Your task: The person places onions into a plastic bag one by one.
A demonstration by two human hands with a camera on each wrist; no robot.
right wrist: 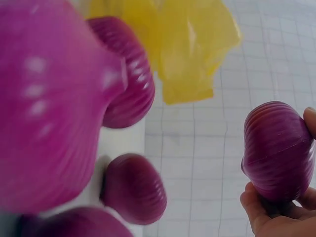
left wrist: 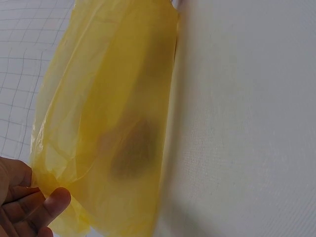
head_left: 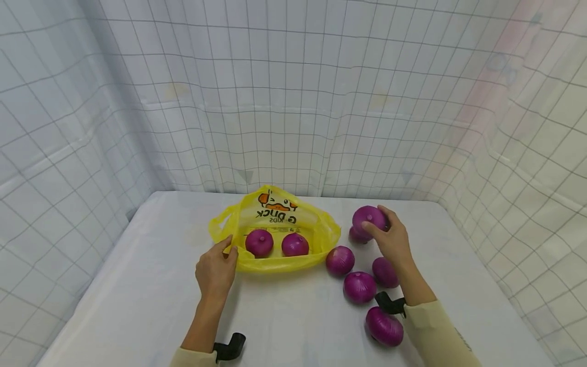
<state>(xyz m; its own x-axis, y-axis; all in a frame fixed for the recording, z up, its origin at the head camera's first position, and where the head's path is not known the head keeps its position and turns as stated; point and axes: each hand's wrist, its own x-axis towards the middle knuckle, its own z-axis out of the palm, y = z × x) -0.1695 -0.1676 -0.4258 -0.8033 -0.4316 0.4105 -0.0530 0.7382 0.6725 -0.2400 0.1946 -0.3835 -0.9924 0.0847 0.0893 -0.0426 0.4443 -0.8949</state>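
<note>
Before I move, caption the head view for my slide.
Left hand holding the edge of a yellow bag, two onions inside; right hand gripping another onion.

White table (head_left: 284, 316), grid sheets (head_left: 275, 102) on three sides
Back sheet (head_left: 293, 132) has pretty wavy lines, left sheet (head_left: 50, 127) looks kinda creased, right sheet (head_left: 541, 178) has a pinkish patch (head_left: 495, 66) up top.
</note>
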